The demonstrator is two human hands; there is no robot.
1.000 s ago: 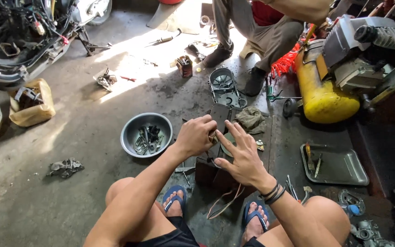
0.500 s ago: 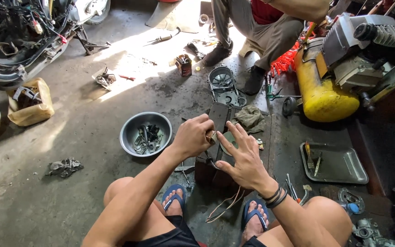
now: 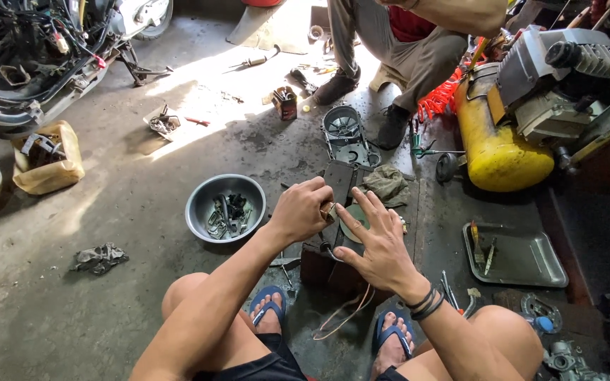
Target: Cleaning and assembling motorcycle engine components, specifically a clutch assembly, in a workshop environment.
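Little has changed over the last second: the left hand (image 3: 303, 210) stays curled over the top of the dark engine part (image 3: 339, 185), and the right hand (image 3: 379, 240) stays beside it, only shifting slightly lower and closer to the part's right edge. So the work is still in the same hold-and-adjust step, nothing is freed or set down.

Left fingers are pressed together, pinching a small brownish piece (image 3: 327, 210) against the part; what that piece is, hard to say, it's mostly hidden. Right fingers are spread, tips resting on or just above a round greenish disc (image 3: 353, 224) at the part's side.

The engine part sits on the concrete floor (image 3: 128, 296) between the person's knees, just in front of the blue sandals (image 3: 270, 307). It's dark, greasy, boxy, standing roughly upright, with a thin cable (image 3: 340, 317) looping out below.

Around it: a metal bowl (image 3: 202, 204) of bolts just left, a grey fan cover (image 3: 344, 130) beyond, a rag (image 3: 388, 182) to the right, a metal tray (image 3: 531, 261) and a yellow compressor tank (image 3: 499, 148) farther right. Another person (image 3: 397, 49) sits behind.
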